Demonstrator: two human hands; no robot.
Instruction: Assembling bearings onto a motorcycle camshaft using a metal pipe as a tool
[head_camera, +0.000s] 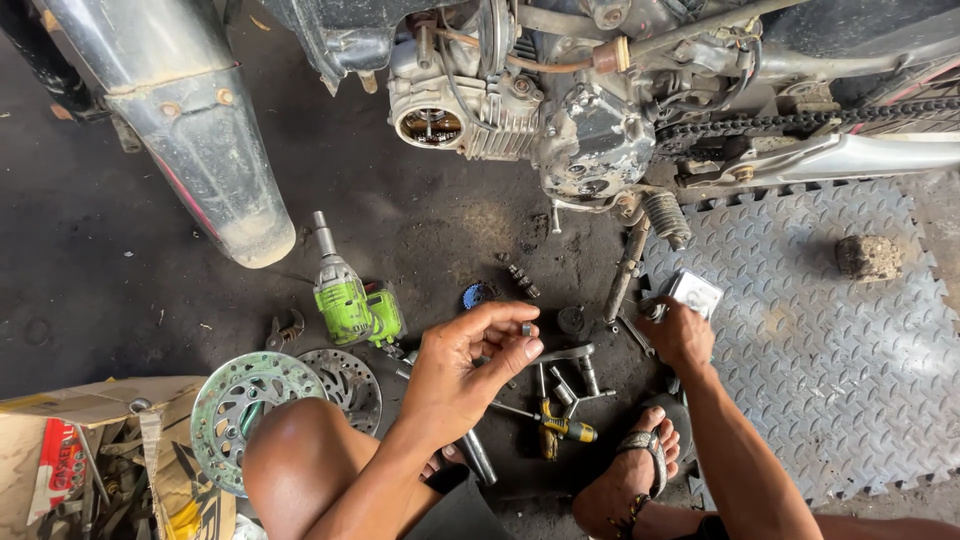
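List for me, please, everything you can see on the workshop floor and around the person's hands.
motorcycle engine: one, grey metal, top centre, cylinder open
drive chain: one, dark, upper right
mudguard: one, silver, upper left
power driver: one, green, on the floor left of centre
brake discs: two, greenish and grey, overlapping, lower left
cardboard box: one, brown, bottom left corner
screwdriver: one, yellow and black handle, among loose metal parts
rubber mat: one, grey, studded, right
stone: one, brownish, on the mat
left hand: fingers pinch a small metal part
right hand: holds a small silver box
sandalled foot: one, bottom centre
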